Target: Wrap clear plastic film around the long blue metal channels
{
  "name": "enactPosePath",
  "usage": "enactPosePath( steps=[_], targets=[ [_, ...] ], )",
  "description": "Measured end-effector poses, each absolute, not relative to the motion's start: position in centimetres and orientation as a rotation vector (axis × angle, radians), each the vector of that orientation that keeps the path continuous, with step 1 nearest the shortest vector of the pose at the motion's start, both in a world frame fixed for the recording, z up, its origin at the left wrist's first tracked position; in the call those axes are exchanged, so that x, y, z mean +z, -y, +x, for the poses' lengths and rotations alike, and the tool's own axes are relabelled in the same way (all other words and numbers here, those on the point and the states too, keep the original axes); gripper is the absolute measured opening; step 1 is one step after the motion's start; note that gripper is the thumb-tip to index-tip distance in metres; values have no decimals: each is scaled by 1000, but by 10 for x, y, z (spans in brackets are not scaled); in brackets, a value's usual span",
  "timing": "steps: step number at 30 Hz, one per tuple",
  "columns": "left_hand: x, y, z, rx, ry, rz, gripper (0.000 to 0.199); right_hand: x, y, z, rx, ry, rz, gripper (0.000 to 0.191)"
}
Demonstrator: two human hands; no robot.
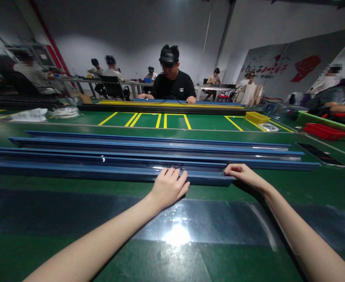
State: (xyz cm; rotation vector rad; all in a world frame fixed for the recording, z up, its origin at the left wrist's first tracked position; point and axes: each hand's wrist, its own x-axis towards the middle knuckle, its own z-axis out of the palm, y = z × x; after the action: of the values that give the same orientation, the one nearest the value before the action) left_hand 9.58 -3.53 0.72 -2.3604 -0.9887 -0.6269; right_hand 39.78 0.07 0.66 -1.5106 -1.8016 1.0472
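A long blue channel strip (81,171) lies nearest me, with shiny clear film in its trough. My left hand (168,188) is draped over its front wall near the right end, fingers curled over the rim, thumb apart on the outside. At the strip's right end, my right hand (242,175) has thumb and forefinger pinched together; what is between them is too small to make out. Behind, more blue strips (272,161) lie parallel. A wide clear plastic sheet (213,219) stretches beneath my forearms, reflecting a bright light.
A phone (320,154) lies at right, near a red tray (325,131) and a yellow tray (257,118). Coiled clear film (65,112) sits at far left. Across the green table (207,122), a co-worker (174,84) handles yellow and blue strips (172,103). Others sit behind.
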Motion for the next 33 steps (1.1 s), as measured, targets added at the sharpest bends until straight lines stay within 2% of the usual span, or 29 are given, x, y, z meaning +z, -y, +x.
enactPosePath(
  steps=[7, 33],
  targets=[
    [7, 36, 96, -624, 991, -2354, 31, 13, 1, 393, 1038, 1800, -1561, 40],
    [8, 34, 97, -602, 1015, -2363, 27, -2, -2, 399, 985, 1787, -1511, 42]
  ],
)
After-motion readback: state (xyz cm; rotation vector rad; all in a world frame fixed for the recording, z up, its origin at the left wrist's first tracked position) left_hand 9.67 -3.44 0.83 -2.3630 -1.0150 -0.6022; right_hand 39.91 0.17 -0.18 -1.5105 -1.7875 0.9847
